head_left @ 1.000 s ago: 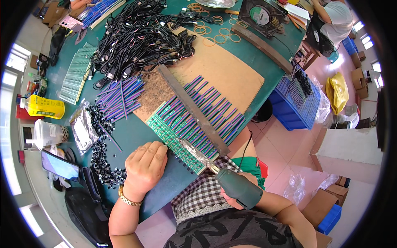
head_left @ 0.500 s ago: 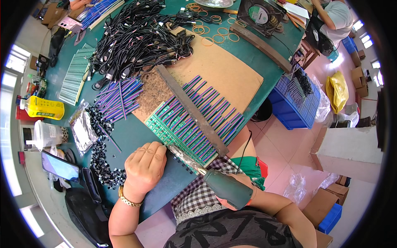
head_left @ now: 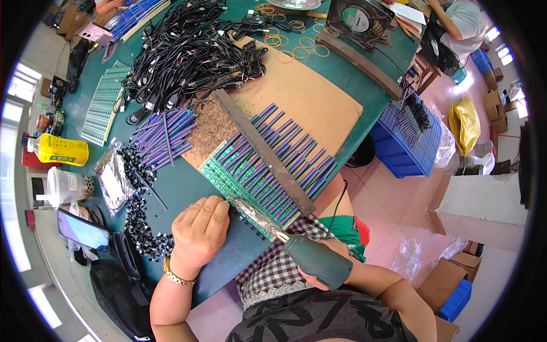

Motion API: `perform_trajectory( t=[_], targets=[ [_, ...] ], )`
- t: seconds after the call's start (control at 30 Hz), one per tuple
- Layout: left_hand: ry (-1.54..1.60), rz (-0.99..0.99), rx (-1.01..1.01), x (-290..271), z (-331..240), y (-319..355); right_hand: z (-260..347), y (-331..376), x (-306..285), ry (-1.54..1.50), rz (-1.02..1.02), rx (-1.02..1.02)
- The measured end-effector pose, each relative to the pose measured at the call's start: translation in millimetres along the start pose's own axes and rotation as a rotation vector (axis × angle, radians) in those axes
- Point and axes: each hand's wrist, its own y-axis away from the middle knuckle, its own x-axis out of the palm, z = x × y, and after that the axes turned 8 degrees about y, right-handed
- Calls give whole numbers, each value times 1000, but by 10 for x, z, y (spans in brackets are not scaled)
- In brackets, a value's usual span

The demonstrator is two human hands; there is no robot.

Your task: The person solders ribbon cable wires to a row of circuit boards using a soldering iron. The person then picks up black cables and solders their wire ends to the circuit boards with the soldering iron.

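Note:
A green circuit board panel (head_left: 215, 172) lies at a slant on the table, with rows of short purple, blue and black wires (head_left: 307, 154) running out from it. Across those wires rests a long rusty metal bar (head_left: 266, 158). My right hand (head_left: 338, 247) is closed around the dark green handle of a soldering iron (head_left: 318, 261). Its silvery barrel reaches over the panel's near edge, close to my left hand. My left hand (head_left: 199, 231) is curled at that edge, fingers bent together; whatever they pinch is hidden. Small black connectors line the near edge.
Left of the panel lie loose wire strips (head_left: 165, 137), a heap of small black connectors (head_left: 139, 219) and a silver bag (head_left: 115, 179). Black cables (head_left: 182, 51) pile up behind. A fan (head_left: 359, 21) and second metal bar (head_left: 359, 64) are at the far right. Another person (head_left: 464, 31) sits beyond.
The soldering iron in my right hand has shifted slightly to the right and its handle has turned a little. My left hand and the panel have stayed in place.

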Motion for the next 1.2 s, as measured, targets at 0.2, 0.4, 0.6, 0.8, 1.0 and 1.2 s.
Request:
perform_trajectory(
  t=[0.2,0.4,0.6,0.8,1.0,1.2],
  targets=[
    [-1,6,-3,-11,-1,-8,-53,198,141,-94,123,85],
    [0,14,-5,-15,0,-2,-10,100,13,42,40,-2],
    [8,-3,1,16,6,-18,-64,149,-180,-38,95,162],
    [27,-11,13,-24,4,-28,-239,93,-484,-563,-133,424],
    [15,-29,27,-46,8,-20,-163,-818,-1240,-137,-387,77],
    [63,-41,22,-50,17,15,-170,-1716,-1477,-271,-520,-222]
  ],
)
